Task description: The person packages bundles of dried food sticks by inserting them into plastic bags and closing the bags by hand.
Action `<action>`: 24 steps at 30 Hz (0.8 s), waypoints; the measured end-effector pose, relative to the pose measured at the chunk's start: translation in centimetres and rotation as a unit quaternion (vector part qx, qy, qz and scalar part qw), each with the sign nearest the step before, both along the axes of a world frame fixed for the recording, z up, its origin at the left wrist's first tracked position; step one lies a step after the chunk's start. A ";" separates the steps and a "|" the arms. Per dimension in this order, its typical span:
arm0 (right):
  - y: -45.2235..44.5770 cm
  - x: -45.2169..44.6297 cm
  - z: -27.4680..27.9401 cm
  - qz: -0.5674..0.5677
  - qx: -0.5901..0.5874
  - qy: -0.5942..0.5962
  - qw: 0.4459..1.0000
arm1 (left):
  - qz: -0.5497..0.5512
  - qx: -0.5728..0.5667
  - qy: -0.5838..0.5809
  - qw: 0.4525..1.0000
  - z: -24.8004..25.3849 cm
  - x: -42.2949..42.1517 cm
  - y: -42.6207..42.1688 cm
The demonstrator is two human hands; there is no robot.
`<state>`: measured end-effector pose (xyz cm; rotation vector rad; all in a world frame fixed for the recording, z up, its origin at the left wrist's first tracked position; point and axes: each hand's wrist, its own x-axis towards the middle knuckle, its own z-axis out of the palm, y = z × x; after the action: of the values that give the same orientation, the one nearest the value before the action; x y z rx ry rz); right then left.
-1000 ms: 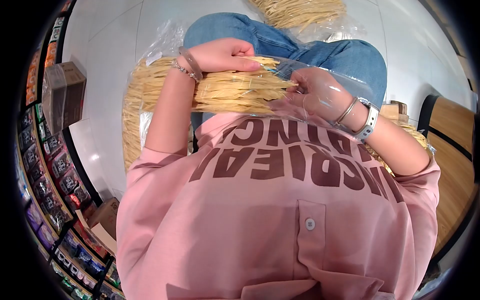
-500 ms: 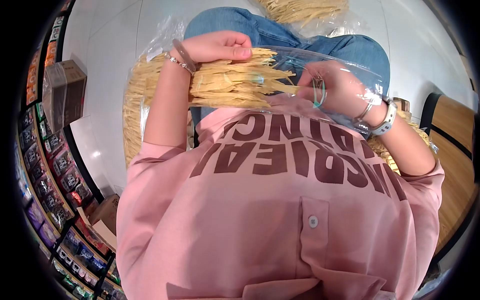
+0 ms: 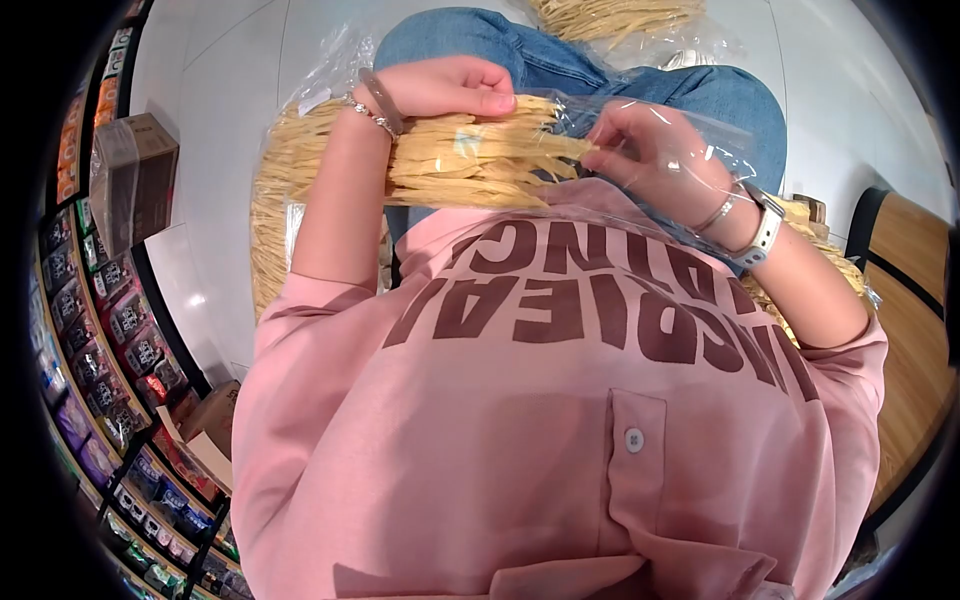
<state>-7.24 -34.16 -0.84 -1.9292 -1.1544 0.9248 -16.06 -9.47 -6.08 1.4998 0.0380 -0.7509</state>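
Note:
Long, pale-yellow dried bean curd sticks (image 3: 460, 160) lie across my lap in a clear plastic bag (image 3: 715, 150). My left hand (image 3: 450, 87) is closed over the upper edge of the bag, thumb against the sticks. Clear film passes over my right hand (image 3: 645, 150), which appears to be inside the bag's mouth. Its thumb and fingers pinch the tip of a stick at the right end of the bundle. The palm side of my left hand is hidden.
More bean curd sticks (image 3: 285, 200) lie to the left, another bagged pile (image 3: 620, 18) beyond my knees, and some (image 3: 825, 260) by my right elbow. A cardboard box (image 3: 140, 180) stands near shelves of packets (image 3: 120, 320) on the left. A wooden surface (image 3: 910, 250) is at right.
My right hand has shifted slightly up and left, its fingertips still at the stick ends. The plastic around it has moved. My left hand keeps its hold.

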 end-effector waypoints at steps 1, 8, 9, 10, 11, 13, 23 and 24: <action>0.3 0.0 -0.1 0.015 -0.018 -0.012 1.000 | -0.009 0.010 0.002 1.000 0.0 0.0 -0.1; 0.7 0.0 -1.0 0.023 -0.028 -0.008 0.999 | -0.021 0.049 0.005 0.999 -0.2 0.3 -0.6; 0.7 -0.3 -0.8 0.036 -0.027 -0.021 0.999 | -0.024 0.063 -0.006 0.998 0.0 0.2 -0.8; 0.8 -0.5 -0.8 0.048 -0.026 -0.035 0.998 | -0.029 0.062 -0.012 0.998 0.0 0.2 -0.8; 0.7 -0.4 -0.8 0.073 0.002 -0.043 0.996 | -0.034 0.061 -0.018 0.997 0.0 0.2 -0.8; 0.5 -0.3 -1.0 0.123 0.058 -0.058 0.989 | -0.037 0.046 -0.010 0.998 0.0 0.1 -0.7; -5.7 3.5 2.4 0.170 -0.115 -0.149 0.967 | -0.025 0.054 -0.001 0.998 0.1 -0.1 -0.3; -6.2 3.9 2.6 0.172 -0.149 -0.153 0.962 | -0.026 0.066 0.000 0.997 0.3 0.0 -0.5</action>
<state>-3.30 -40.39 1.74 -2.2107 -1.6504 1.0523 -16.10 -9.97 -5.81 1.6327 0.0492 -0.8029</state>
